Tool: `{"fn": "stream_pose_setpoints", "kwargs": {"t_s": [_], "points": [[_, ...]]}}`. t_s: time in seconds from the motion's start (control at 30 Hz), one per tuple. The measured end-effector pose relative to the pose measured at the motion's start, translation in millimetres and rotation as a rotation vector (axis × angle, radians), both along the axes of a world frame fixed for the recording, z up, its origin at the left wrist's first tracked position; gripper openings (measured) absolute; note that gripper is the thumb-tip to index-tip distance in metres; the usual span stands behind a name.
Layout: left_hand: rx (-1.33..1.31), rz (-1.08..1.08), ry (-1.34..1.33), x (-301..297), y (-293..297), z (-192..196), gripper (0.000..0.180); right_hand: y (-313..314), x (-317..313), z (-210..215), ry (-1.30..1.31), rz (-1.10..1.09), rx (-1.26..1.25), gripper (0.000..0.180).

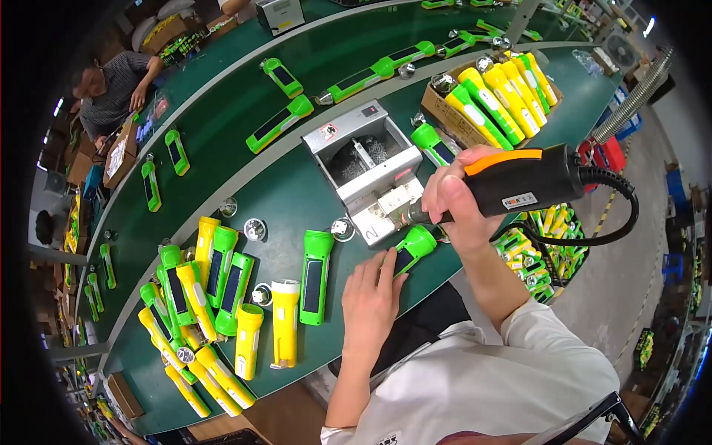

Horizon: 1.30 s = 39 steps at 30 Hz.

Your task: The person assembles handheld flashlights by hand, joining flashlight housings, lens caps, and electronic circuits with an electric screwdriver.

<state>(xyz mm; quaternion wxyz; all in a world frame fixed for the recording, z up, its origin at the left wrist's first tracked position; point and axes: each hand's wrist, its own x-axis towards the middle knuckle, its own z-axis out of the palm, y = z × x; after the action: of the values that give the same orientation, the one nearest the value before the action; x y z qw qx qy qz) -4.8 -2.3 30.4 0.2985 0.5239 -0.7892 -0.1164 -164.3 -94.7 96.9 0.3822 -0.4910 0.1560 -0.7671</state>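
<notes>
My right hand (463,196) grips a black electric screwdriver (512,182) with an orange lever, tilted so its tip points left. That tip is at the front of a grey metal screw feeder (371,170), whose tray holds many small screws. Close by, my left hand (371,297) holds a green flashlight (415,245) with a dark solar panel against the bench, its fingers over the body and partly hiding it. A reflector head (343,229) lies left of the feeder, near another green flashlight (317,278) with a solar panel.
Yellow and green flashlights (199,289) pile up at left. A cardboard box (445,119) full of flashlights stands behind right; a crate (552,245) holds more below. Flashlights ride a green conveyor (222,122) beyond. A coiled hose (630,96) hangs at right. Another person (119,93) sits far left.
</notes>
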Motion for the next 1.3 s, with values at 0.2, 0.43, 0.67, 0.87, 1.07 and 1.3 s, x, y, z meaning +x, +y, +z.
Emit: {"fn": "stream_pose_setpoints", "kwargs": {"t_s": [0.2, 0.43, 0.67, 0.87, 1.07, 1.3], "points": [[0.006, -0.013, 0.011, 6.8, -1.0, 2.0, 0.043, -0.4, 14.5, 8.1, 0.098, -0.086, 0.12, 0.034], [0.047, -0.037, 0.013, 17.0, -5.9, 7.8, 0.041, -28.3, 16.5, 33.2, 0.446, -0.071, 0.353, 0.024], [0.019, -0.043, 0.038, 17.8, -9.7, 4.5, 0.041, -24.3, 18.9, 38.8, 0.318, 0.007, 0.318, 0.02], [0.024, -0.038, 0.064, 13.2, -11.7, 3.2, 0.04, -5.8, 13.3, 31.4, 0.317, 0.011, 0.332, 0.024], [0.056, -0.034, 0.094, 13.4, -12.7, 5.0, 0.039, -1.1, 17.1, 17.8, 0.29, 0.046, 0.357, 0.027], [0.08, -0.045, 0.13, 14.5, -15.3, 6.3, 0.038, 0.0, 19.4, -3.0, 0.289, 0.029, 0.28, 0.03]]}}
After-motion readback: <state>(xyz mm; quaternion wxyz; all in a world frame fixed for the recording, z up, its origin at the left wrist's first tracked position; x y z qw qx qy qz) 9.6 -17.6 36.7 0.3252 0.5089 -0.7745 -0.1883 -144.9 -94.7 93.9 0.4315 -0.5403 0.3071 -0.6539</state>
